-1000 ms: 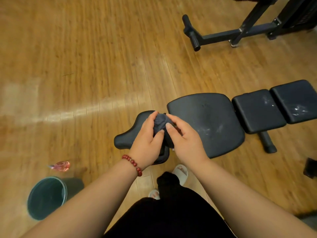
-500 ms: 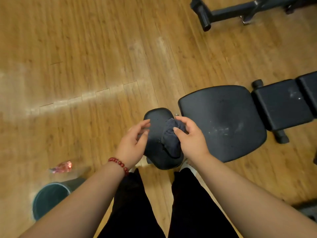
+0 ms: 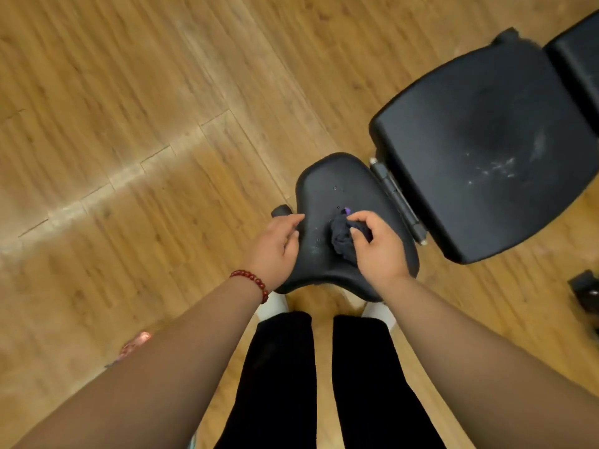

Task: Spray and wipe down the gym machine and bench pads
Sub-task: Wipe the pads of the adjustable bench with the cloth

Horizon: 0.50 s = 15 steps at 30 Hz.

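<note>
My two hands on the small black pad (image 3: 337,192).
My right hand (image 3: 380,254) clutches the dark cloth (image 3: 343,243) on it; my left hand (image 3: 275,249) rests loosely curled at its edge.

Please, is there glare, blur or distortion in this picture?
Head view: a pale glare streak crosses the wooden floor. Head view: the wide lens bends the floor boards. Head view: the large bench pad looks slightly soft at its far edge.

right hand (image 3: 379,247) gripping dark cloth (image 3: 345,241) on small pad (image 3: 337,183), left hand (image 3: 275,244) at its edge
</note>
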{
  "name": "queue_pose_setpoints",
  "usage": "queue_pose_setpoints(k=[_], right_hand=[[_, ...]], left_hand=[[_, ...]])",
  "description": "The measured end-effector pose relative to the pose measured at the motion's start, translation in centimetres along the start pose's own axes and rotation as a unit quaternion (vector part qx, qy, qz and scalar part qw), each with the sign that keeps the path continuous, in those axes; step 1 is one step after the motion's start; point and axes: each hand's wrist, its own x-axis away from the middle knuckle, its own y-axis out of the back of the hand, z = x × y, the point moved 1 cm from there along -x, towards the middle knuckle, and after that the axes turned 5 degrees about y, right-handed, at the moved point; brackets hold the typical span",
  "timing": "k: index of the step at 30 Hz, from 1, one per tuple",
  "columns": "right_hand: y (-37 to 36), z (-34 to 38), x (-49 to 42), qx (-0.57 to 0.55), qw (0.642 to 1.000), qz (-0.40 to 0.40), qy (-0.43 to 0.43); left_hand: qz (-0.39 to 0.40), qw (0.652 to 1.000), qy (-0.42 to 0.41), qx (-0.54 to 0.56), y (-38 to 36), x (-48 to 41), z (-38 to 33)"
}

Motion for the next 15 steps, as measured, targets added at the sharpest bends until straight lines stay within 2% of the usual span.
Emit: queue_pose_setpoints(k=[3, 7, 13, 15], right_hand=[[-2.5, -2.2, -1.0, 0.145, 0.987, -0.015, 0.073], [-5.4, -4.5, -1.3, 0.281, 0.944, -0.007, 0.171], [-9.0, -4.6, -1.1, 0.235, 0.938, -0.132, 0.217], [-10.1, -5.0, 0.2, 0.22, 0.929, -0.123, 0.271]], left_hand=[[0.02, 0.999, -0.018, -0.034, -2.0, -1.4, 2.8], [0.009, 0.999, -0.031, 0.014, -3.7, -1.4, 5.6], [-0.032, 0.99, 0.004, 0.139, -4.8, -1.7, 7.1], [-0.034, 0.978, 0.033, 0.203, -5.0, -1.5, 7.1]])
